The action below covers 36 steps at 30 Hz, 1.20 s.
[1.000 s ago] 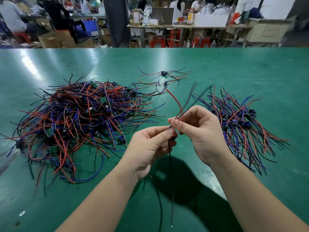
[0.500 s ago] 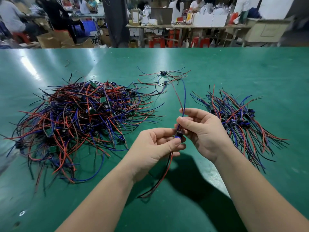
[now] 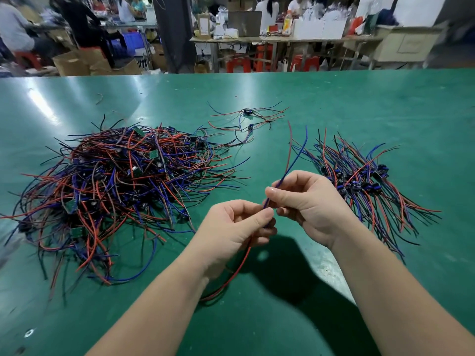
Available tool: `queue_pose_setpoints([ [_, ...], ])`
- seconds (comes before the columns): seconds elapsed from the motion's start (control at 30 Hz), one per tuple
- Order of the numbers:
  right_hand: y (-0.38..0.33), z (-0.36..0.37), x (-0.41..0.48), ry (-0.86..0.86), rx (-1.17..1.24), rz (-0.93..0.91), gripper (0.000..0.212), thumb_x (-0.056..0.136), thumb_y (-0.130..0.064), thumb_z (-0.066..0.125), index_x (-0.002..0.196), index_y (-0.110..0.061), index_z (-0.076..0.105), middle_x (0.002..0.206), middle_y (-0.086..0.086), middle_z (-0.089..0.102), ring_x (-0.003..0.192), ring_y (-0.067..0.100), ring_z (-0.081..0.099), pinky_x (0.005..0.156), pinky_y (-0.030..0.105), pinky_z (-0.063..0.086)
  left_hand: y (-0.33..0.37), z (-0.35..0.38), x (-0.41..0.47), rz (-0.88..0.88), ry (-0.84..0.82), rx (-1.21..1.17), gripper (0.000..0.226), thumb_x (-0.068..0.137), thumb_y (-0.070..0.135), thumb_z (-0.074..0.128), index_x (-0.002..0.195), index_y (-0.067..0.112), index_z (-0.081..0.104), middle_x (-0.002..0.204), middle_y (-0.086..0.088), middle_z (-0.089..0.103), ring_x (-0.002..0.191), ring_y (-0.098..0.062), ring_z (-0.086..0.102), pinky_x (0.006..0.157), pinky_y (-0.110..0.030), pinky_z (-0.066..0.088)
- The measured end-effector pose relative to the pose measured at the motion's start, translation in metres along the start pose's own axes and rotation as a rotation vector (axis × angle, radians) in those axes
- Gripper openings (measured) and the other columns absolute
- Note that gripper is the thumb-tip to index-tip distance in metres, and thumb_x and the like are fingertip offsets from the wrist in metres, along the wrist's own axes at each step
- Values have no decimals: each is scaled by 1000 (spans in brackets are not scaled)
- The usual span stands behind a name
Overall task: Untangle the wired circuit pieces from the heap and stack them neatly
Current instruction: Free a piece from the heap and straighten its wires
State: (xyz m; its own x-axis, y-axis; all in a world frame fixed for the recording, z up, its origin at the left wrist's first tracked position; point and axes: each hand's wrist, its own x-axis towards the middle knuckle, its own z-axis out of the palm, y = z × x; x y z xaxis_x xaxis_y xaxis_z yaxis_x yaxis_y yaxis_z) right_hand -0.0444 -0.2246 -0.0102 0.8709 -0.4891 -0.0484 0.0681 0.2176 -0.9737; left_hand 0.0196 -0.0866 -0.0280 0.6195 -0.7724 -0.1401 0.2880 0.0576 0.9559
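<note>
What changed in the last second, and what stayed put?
On the piece, the lower wires swung from hanging straight down to curling left under the left hand; the upper wires straightened. That hand and the right hand still pinch it. The heap and stack stayed put.

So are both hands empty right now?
No, the left hand and right hand both pinch one wired piece between them.

One wired piece (image 3: 241, 269) being held between tangled heap (image 3: 123, 191) and aligned stack (image 3: 359, 181).
Its red and blue leads are being pointed upward, others hanging below.
</note>
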Motion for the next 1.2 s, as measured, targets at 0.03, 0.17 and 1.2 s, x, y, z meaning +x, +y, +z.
queue_pose_setpoints([
  [0.03,-1,0,0,15,32,4,22,53,-12,76,60,-13,55,57,4,65,53,15,64,45,18,46,0,0,0,5,-8,13,27,64,22,72,83,5,62,69,-7,70,59,-13,67,58,-22,56],
  [0.17,-16,-16,3,137,255,-12,14,62,-12,68,65,-12,54,52,2,63,47,10,62,45,15,45,-4,-1,-3,-60,-125,113,19,70,14,74,78,6,60,69,-9,69,61,-16,68,58,-24,56],
  [1.2,6,-3,1,-125,-45,224,15,72,5,69,84,-4,65,60,5,66,50,14,63,46,18,47,-9,-1,0,245,307,503,18,70,25,67,57,15,61,52,-2,64,48,-15,58,56,-30,52],
])
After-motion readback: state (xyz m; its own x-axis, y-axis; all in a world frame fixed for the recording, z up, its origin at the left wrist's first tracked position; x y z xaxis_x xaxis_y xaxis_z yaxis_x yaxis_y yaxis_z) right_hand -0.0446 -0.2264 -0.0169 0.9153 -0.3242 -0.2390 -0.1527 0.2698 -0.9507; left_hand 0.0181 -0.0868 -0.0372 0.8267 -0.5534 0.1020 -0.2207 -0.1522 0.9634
